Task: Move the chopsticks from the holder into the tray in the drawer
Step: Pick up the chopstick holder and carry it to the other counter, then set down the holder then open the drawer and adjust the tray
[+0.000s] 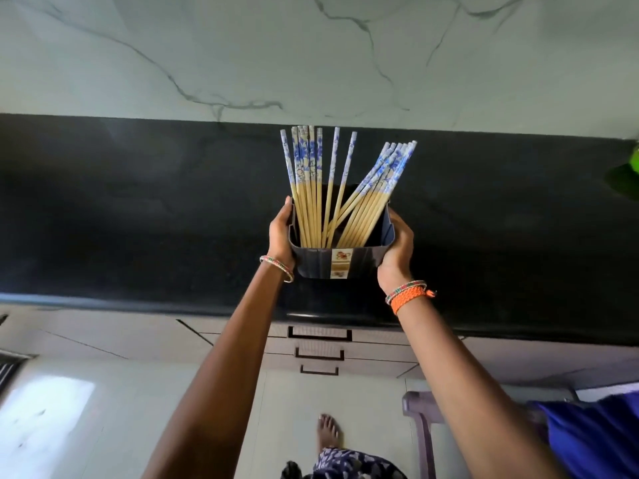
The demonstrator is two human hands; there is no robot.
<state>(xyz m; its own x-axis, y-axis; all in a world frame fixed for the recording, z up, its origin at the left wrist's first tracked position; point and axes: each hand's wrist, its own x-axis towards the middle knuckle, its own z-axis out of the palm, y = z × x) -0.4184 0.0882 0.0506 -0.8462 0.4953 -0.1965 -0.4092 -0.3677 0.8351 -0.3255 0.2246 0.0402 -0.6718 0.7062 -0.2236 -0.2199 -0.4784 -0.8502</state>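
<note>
while clasping the holder (340, 264) of chopsticks (345, 188), left hand (280, 236) and right hand (397, 252) outstretched

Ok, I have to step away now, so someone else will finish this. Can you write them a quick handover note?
Left hand: gripping the left side of the holder.
Right hand: gripping its right side.
Holder: dark, square, at the black counter; whether resting or lifted is unclear.
Chopsticks: all standing in the holder, in two leaning bunches.
Drawers: three below the counter, all shut; no tray visible.
Done: nothing moved yet.
Left: open the drawer, transfer the chopsticks into the tray.
</note>
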